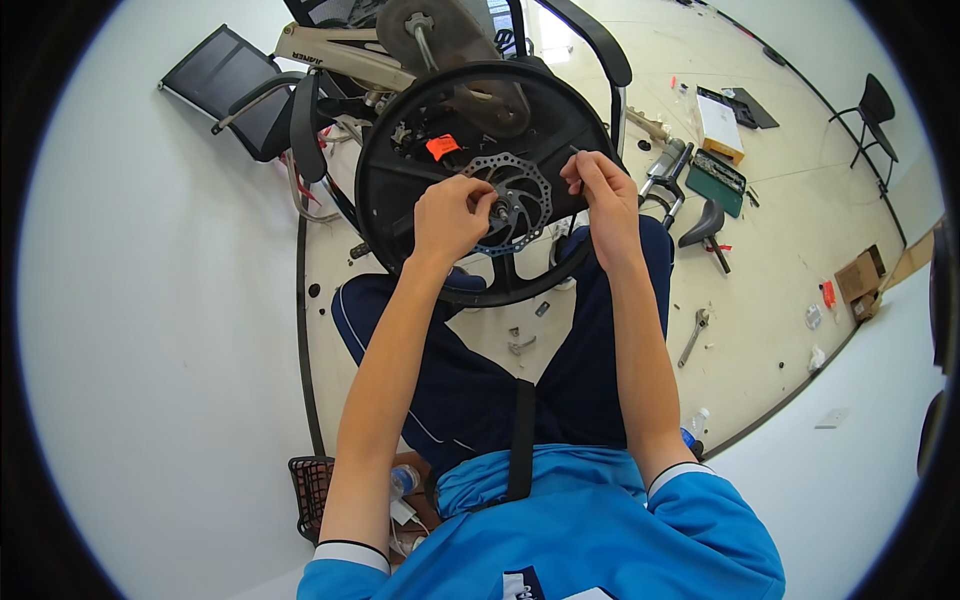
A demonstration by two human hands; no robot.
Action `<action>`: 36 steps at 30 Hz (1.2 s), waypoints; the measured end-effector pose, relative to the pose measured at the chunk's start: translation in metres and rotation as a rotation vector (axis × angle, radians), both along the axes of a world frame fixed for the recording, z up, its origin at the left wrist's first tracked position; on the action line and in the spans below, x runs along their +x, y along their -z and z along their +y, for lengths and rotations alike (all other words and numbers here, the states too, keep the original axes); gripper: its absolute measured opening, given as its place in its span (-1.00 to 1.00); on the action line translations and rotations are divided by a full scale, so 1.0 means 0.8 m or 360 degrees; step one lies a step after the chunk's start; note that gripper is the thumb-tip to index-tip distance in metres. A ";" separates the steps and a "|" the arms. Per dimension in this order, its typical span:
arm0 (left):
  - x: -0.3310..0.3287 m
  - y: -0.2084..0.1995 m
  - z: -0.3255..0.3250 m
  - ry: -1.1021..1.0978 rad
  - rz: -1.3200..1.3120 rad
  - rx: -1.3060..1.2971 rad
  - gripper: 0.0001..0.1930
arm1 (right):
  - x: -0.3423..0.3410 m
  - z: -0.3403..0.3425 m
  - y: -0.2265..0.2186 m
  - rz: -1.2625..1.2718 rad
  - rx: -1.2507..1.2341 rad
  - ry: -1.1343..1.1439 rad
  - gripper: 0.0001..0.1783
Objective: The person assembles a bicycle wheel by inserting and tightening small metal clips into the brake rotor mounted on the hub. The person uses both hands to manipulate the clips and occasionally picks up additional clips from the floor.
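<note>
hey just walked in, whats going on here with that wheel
A person has both hands at a black spoked wheel in front of their knees. The left hand has its fingertips near the middle of the brake disc; whether it grips anything is hidden. The right hand pinches a small dark piece above the wheel. An adjustable wrench, a saddle and an open green case are on the floor to the right.

Lettering (308,58) on beige tube (352,54), shirt print (515,585) (cropped)

A bike-repair workshop of sorts — wrench (692,341), green tool case (716,190) and loose saddle (702,225) lie about the pale floor (760,310).
</note>
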State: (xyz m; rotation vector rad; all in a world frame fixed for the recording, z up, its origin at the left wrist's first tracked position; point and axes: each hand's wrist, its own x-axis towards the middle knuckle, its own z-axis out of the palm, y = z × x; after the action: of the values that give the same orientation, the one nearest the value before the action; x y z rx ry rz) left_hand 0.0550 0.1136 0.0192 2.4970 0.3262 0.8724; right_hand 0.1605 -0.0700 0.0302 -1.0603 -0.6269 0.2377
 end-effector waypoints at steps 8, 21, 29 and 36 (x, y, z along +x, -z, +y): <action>-0.007 0.020 0.002 0.0129 -0.0315 0.0254 -0.89 | -0.011 -0.001 -0.005 -0.0249 -0.0160 0.0316 -0.69; -0.003 0.038 0.007 0.0152 -0.0485 0.0537 -0.79 | -0.033 0.021 0.010 -0.0548 -0.0079 0.0372 -0.81; -0.002 0.041 0.005 0.0132 -0.0518 0.0480 -0.79 | -0.031 0.022 0.021 -0.0661 -0.0097 0.0322 -0.85; -0.002 0.044 0.010 0.0137 -0.0528 0.0493 -0.77 | -0.040 0.015 0.020 -0.0694 -0.0114 0.0316 -0.86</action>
State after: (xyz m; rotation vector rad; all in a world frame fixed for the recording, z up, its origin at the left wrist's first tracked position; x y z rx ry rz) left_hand 0.0532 0.1215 -0.0163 2.5537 -0.0309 1.3638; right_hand 0.1289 -0.0583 0.0146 -1.2467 -0.9008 -0.1515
